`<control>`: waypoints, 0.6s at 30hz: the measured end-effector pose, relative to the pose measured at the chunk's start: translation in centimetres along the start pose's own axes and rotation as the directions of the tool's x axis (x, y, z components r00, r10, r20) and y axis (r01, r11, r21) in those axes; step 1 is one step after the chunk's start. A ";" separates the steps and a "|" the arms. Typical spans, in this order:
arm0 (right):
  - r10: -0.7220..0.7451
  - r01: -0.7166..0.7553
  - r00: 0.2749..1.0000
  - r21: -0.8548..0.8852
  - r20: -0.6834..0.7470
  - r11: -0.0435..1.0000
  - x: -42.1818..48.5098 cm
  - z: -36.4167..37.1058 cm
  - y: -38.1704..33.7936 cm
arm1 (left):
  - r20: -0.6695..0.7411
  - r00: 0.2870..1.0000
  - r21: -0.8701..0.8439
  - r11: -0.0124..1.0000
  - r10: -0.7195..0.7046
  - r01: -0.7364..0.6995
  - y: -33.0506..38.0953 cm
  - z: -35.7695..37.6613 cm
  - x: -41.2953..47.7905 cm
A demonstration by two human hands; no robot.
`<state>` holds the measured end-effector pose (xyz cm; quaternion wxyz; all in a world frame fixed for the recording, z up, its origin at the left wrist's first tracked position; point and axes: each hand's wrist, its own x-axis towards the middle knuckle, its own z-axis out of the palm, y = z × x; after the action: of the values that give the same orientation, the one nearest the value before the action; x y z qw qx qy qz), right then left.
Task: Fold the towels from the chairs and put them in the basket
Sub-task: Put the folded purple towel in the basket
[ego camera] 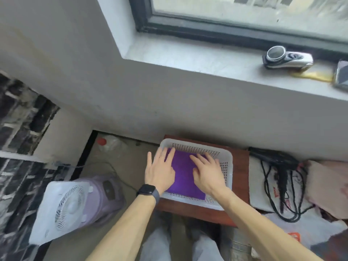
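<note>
The folded purple towel (183,178) lies flat inside the white basket (195,147) on a little brown table (242,172). The left hand (160,172) and right hand (207,173) press down on it with straight, spread fingers, holding nothing, likely to smooth it flat

A small reddish-brown counter (241,176) stands at lower centre of the frame, against the grey wall (169,110). A white perforated basket (197,146) sits directly on it.
</note>
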<state>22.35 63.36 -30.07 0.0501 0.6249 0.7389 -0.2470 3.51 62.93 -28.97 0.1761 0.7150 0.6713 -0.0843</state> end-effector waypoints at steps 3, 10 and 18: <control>-0.152 0.156 0.985 0.036 -0.087 0.987 -1.0 -3.7 -2.0 | -0.076 0.980 -0.127 0.977 -0.182 0.171 -0.7 -3.4 -3.1; -0.524 0.572 0.791 0.078 -0.315 0.816 -3.4 -11.1 -12.4 | -0.325 0.751 -0.420 0.799 -0.574 0.429 -5.8 -10.4 -14.8; -0.912 0.958 0.282 0.035 -0.296 0.285 -13.2 -13.4 -31.6 | -0.428 0.273 -0.684 0.506 -0.862 0.525 -12.1 -14.1 -37.6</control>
<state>-1.66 54.12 -3.79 -0.2516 0.0932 0.9346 -0.2335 -13.29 33.55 -4.19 -0.0214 0.2448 0.9270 0.2835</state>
